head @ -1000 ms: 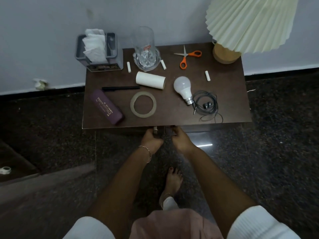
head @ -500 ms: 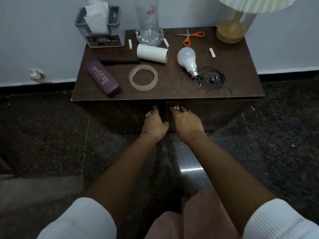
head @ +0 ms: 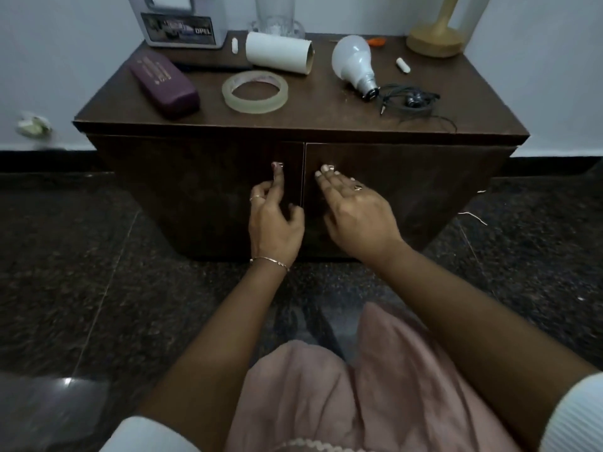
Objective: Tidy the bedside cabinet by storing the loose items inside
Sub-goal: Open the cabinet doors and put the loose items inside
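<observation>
The dark brown wooden bedside cabinet [head: 408, 190] is closed, with a clear tape ring [head: 255, 91] and a white light bulb [head: 352, 62] lying on top. The left hand [head: 274, 223], forefinger out, and the right hand [head: 355, 216], fingers straight, touch its front, holding nothing.

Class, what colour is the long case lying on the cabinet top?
Dark purple case with pale lettering, seen in the head view.

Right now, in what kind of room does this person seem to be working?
Probably a bedroom corner at home. A low dark-brown wooden cabinet with two closed doors stands against a pale plain wall, and on top of it are a tan rounded lamp base and a white light bulb.
</observation>
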A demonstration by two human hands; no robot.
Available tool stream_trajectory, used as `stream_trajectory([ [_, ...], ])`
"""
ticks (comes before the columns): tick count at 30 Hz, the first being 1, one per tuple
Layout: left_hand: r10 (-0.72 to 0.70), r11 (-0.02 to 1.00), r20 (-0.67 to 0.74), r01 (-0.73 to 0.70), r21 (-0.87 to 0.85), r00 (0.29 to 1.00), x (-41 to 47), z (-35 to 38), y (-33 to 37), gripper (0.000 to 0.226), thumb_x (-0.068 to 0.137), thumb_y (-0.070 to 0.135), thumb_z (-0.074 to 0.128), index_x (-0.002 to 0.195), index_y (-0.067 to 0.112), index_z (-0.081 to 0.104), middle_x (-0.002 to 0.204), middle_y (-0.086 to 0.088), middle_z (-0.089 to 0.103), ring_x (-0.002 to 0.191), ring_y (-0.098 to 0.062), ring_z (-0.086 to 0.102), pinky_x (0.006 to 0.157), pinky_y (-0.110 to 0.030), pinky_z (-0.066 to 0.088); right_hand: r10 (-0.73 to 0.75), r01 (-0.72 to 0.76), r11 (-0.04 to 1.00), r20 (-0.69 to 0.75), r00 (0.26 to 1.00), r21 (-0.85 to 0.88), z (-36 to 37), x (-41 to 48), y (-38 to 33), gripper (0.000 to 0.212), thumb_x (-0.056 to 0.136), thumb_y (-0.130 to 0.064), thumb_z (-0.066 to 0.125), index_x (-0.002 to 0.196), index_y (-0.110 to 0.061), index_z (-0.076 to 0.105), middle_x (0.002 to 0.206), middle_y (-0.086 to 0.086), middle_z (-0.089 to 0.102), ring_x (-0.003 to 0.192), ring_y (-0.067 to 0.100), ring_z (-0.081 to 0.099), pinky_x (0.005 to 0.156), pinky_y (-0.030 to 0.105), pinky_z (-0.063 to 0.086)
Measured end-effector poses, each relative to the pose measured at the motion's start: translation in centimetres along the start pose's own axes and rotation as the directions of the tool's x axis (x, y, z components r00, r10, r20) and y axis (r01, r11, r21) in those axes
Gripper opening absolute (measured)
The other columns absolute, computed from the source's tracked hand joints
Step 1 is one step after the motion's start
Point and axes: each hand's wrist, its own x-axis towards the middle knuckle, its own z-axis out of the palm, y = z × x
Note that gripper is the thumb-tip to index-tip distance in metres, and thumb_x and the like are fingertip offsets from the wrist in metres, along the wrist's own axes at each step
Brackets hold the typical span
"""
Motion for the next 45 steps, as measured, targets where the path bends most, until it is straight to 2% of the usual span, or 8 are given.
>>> stream_trajectory([
  [9, 0.021, 0.998, 0.072, -0.025, 0.054, 0.997, -1.1, -1.3, 0.0, 0.081, 0.084, 0.016, 0.057, 0.151, 0.024, 0.011, 0.129, -0.009, 0.043, 0.111, -0.019, 0.050, 0.092, -0.022, 0.040, 0.069, -0.069, 0.997, 0.004, 0.998, -0.038, -1.7, 0.6, -1.5, 0.052, 0.082, -0.018, 0.053, 0.132, -0.002, 0.052, 0.134, 0.015, 0.057, 0.129, 0.028, 0.049, 0.109, 0.038, 0.038],
  [12, 0.052, 0.997, 0.048, -0.054, 0.047, 0.997, -1.3, -2.5, 0.1, 0.090, 0.083, 0.016, 0.059, 0.151, 0.026, 0.002, 0.131, -0.012, 0.046, 0.111, -0.025, 0.053, 0.092, -0.034, 0.045, 0.188, -0.177, 0.962, -0.034, 0.982, 0.209, -2.0, 1.0, -2.7, 0.053, 0.081, -0.014, 0.054, 0.133, -0.005, 0.049, 0.127, 0.013, 0.059, 0.124, 0.028, 0.049, 0.103, 0.037, 0.041],
  [16, 0.148, 0.989, 0.110, -0.150, 0.009, 0.983, -0.8, -5.0, -0.1, 0.088, 0.084, 0.018, 0.053, 0.148, 0.038, -0.004, 0.085, -0.005, 0.059, 0.071, -0.017, 0.055, 0.069, -0.033, 0.049, 0.402, -0.341, 0.604, 0.094, 0.911, 0.720, -3.6, 2.5, -5.6, 0.043, 0.088, -0.018, 0.041, 0.130, -0.014, 0.052, 0.128, 0.005, 0.060, 0.121, 0.021, 0.052, 0.103, 0.039, 0.042],
  [21, 0.151, 0.988, 0.162, -0.144, -0.056, 0.975, -2.2, -8.5, -0.9, 0.061, 0.093, 0.024, 0.041, 0.144, 0.042, 0.015, 0.067, -0.003, 0.061, 0.064, -0.020, 0.060, 0.070, -0.040, 0.051, 0.474, -0.453, 0.356, 0.260, 0.841, 0.817, -5.8, 3.8, -7.5, 0.033, 0.091, -0.036, 0.042, 0.077, -0.024, 0.070, 0.079, -0.007, 0.070, 0.084, 0.012, 0.064, 0.082, 0.036, 0.052],
  [27, 0.231, 0.973, 0.245, -0.225, -0.049, 0.942, -4.6, -13.9, -2.6, 0.046, 0.097, 0.031, 0.035, 0.141, 0.041, 0.026, 0.069, 0.003, 0.060, 0.065, -0.014, 0.060, 0.067, -0.031, 0.049, 0.013, -0.624, 0.330, 0.658, 0.753, 0.708, -7.3, 4.6, -8.5, 0.019, 0.077, -0.037, 0.074, 0.081, -0.021, 0.066, 0.058, -0.012, 0.057, 0.062, 0.001, 0.054, 0.070, 0.019, 0.047],
  [35, 0.422, 0.887, 0.203, -0.448, 0.107, 0.884, -4.2, -19.5, -4.3, 0.041, 0.093, 0.038, 0.036, 0.127, 0.021, 0.053, 0.096, -0.002, 0.050, 0.082, -0.013, 0.054, 0.071, -0.026, 0.048, -0.350, -0.699, 0.291, 0.752, 0.558, 0.653, -6.2, 5.8, -12.1, 0.030, 0.070, -0.026, 0.072, 0.095, -0.013, 0.060, 0.071, -0.006, 0.058, 0.057, 0.001, 0.053, 0.054, 0.010, 0.046],
  [41, 0.157, 0.952, -0.047, -0.164, -0.258, 0.987, -4.5, -21.5, -5.9, 0.034, 0.089, 0.035, 0.049, 0.083, 0.009, 0.070, 0.103, -0.002, 0.043, 0.097, -0.005, 0.048, 0.089, -0.013, 0.040, -0.556, -0.722, 0.262, 0.712, 0.429, 0.640, -3.4, 6.4, -16.8, 0.069, 0.068, -0.042, 0.078, 0.124, -0.017, 0.047, 0.113, 0.015, 0.051, 0.107, 0.027, 0.053, 0.075, 0.028, 0.056],
  [45, 0.004, 0.939, 0.134, 0.043, -0.341, 0.991, -3.8, -23.1, -6.6, 0.032, 0.078, 0.035, 0.065, 0.108, 0.025, 0.060, 0.127, -0.004, 0.040, 0.120, -0.007, 0.044, 0.103, -0.020, 0.041, -0.487, -0.734, 0.254, 0.739, 0.466, 0.630, -2.1, 6.4, -18.2, 0.107, 0.041, -0.057, 0.089, 0.126, -0.006, 0.049, 0.118, 0.008, 0.060, 0.112, 0.021, 0.058, 0.094, 0.039, 0.051],
])
